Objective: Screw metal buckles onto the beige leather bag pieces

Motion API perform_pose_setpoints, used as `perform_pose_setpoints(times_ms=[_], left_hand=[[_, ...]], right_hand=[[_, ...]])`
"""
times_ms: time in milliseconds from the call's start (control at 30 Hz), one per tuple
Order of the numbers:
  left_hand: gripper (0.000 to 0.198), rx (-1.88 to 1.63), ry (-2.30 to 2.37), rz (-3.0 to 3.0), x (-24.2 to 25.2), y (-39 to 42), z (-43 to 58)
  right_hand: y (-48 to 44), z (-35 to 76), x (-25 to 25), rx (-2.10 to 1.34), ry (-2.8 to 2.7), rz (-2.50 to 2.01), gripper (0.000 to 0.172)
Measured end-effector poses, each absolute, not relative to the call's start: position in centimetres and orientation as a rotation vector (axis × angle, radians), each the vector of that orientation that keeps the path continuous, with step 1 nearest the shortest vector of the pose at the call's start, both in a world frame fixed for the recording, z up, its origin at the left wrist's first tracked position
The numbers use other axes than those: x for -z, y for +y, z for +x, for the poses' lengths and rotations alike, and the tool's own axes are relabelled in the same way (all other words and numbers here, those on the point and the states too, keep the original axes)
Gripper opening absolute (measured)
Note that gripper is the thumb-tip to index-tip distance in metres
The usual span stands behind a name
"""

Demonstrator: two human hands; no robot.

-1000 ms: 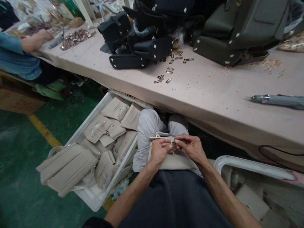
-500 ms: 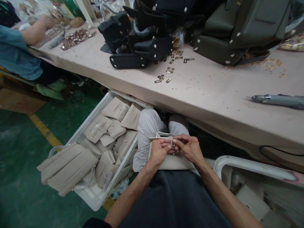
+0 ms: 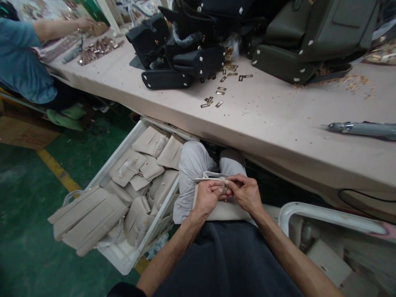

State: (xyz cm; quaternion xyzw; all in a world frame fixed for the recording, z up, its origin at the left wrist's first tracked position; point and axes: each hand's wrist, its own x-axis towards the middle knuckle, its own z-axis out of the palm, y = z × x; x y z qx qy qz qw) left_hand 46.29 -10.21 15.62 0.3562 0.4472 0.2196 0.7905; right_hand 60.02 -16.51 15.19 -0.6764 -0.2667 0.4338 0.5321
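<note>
A beige handbag (image 3: pixel 230 211) rests across my lap, partly covered by my hands. My left hand (image 3: pixel 208 197) is closed on the bag's narrow strap (image 3: pixel 223 185), with fingers bent around it from the left. From the right, my right hand (image 3: pixel 246 192) pinches the same strap between thumb and fingers. A small metal fitting appears where the fingertips meet, too small to make out clearly. The bag's handle (image 3: pixel 212 175) sticks up just beyond my hands.
Left of my legs stands a white crate (image 3: pixel 123 258) full of beige bags. Another white bin (image 3: pixel 328 211) is at my right. On the table (image 3: pixel 272 136) lie metal plates (image 3: pixel 219 104), black bags (image 3: pixel 198 62), a dark green bag (image 3: pixel 278 66) and an electric screwdriver (image 3: pixel 361 130). A co-worker (image 3: pixel 24 62) sits far left.
My hands stay nearly in place at the strap, with only slight finger movement. The co-worker's arm has reached further to the right over the table.
</note>
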Motion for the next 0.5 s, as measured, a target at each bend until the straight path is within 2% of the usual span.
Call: perform_pose_setpoints(times_ms=[167,367,500], left_hand=[[0.034,-0.465,0.955,0.779,-16.0,-10.2,46.3],[0.047,-0.506,1.04,0.753,-15.9,-10.5,46.9],[0.041,-0.529,1.1,0.707,-15.8,-10.9,47.4]], right_hand=[[-16.5,60.1,-14.7,-1.026,-0.657,-1.635,0.035],[-16.6,61.0,-14.2,-0.921,-0.884,-1.703,0.027],[-16.6,61.2,-14.4,-0.898,-0.986,-1.69,0.021]])
